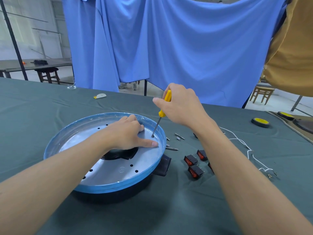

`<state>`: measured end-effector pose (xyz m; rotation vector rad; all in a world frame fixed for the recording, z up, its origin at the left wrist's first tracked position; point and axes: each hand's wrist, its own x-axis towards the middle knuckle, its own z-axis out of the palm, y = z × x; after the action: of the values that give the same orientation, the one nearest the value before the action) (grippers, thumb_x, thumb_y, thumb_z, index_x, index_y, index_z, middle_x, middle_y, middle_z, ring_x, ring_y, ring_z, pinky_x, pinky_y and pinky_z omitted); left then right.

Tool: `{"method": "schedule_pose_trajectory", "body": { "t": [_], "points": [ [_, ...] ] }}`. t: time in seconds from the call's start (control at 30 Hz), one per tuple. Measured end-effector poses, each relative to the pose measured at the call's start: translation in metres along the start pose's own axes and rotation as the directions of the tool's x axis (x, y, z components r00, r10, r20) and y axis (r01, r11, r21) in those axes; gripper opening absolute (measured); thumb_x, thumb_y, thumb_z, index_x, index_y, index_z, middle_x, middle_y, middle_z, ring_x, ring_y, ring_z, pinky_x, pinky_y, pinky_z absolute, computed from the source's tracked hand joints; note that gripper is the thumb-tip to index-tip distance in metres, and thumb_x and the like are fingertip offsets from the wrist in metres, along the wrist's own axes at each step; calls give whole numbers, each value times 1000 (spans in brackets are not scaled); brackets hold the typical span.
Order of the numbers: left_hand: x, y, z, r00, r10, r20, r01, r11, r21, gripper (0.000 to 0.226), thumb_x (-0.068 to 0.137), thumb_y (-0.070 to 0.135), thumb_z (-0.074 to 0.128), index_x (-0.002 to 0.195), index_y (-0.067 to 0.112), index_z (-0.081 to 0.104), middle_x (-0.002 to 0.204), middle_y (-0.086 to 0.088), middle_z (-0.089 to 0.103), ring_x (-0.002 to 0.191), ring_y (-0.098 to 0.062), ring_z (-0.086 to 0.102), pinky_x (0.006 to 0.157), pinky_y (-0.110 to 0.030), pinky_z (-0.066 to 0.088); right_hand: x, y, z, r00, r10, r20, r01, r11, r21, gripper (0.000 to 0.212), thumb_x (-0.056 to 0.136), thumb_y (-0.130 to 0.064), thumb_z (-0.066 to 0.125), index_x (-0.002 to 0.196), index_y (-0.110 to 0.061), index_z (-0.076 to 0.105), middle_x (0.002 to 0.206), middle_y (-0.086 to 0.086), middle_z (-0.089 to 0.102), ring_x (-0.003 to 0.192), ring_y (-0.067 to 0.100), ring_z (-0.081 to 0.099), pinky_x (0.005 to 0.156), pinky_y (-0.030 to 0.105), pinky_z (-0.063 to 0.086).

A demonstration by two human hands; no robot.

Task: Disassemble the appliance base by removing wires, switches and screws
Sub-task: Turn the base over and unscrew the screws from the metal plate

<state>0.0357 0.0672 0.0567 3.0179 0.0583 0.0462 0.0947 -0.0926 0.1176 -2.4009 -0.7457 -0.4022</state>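
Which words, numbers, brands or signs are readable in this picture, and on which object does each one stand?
No text is readable in this view.
Round stamp on the metal plate: too faint to read.
Yellow label on the black roll: too small to read.
Red faces of the rocker switches: any marks are too small to read.

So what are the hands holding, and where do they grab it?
The right hand grips the screwdriver by its yellow handle. The left hand holds nothing; it presses on the base.
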Motion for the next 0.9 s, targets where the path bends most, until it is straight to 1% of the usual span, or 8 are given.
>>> {"method": "schedule_pose_trajectory", "body": {
  "t": [0.07,0.13,0.33,0.43,0.57,0.67,0.8,0.9],
  "points": [
    [0,0,0,1000,0,0,0,1000,-1,98,49,92,29,98,15,63,107,2,43,110,-21,39,98,-40,38,0,0,-2,999,1,36,-2,999,40,24,79,-35,56,96,-19,50,95,6,61,92,28,54,72,40,49],
    [0,0,0,1000,-1,-1,1,1000,-2,98,48,92,28,99,15,63,107,2,43,111,-20,39,98,-40,38,0,0,-5,997,4,74,-10,997,79,30,76,-35,58,101,-21,49,97,5,59,92,26,54,71,39,50],
    [-1,-1,0,1000,1,4,-1,1000,-2,99,48,93,28,101,16,63,108,2,43,112,-21,38,100,-41,38,-2,0,-1,1000,11,2,-11,1000,18,38,84,-54,55,97,-19,46,91,4,61,91,27,52,76,43,48],
    [-1,0,-1,1000,0,9,0,1000,1,101,48,92,28,104,16,63,109,2,43,112,-20,38,100,-41,37,-1,0,-1,1000,-15,-7,15,999,40,30,85,-40,57,102,-18,45,95,8,58,92,30,51,75,43,49],
    [-3,2,-1,1000,-2,5,2,1000,-5,91,52,90,31,95,15,61,107,1,43,111,-21,39,99,-40,38,-3,-1,-4,998,-53,14,53,999,8,26,82,-28,54,103,-17,43,86,2,53,85,29,51,71,41,49],
    [-3,1,-1,1000,-7,10,7,1000,-11,85,54,89,32,88,16,59,105,2,42,109,-21,38,98,-40,38,-5,-2,-1,995,-98,8,98,995,-37,28,85,-33,52,104,-17,39,82,2,51,85,33,51,71,41,45],
    [-3,3,-2,1000,-13,16,13,1000,-14,86,56,89,34,92,16,61,106,2,43,109,-20,38,98,-41,38,-8,-2,4,988,-133,-80,121,984,-130,42,90,-56,50,100,-17,37,76,2,50,81,33,51,69,40,43],
    [-3,3,-3,1000,-8,17,9,1000,-15,88,51,91,30,87,16,59,104,2,43,108,-20,39,97,-41,39,-5,-2,3,988,-142,-64,136,986,-101,25,88,-33,52,99,-14,41,83,7,57,85,37,52,70,40,44]
  ]
}}
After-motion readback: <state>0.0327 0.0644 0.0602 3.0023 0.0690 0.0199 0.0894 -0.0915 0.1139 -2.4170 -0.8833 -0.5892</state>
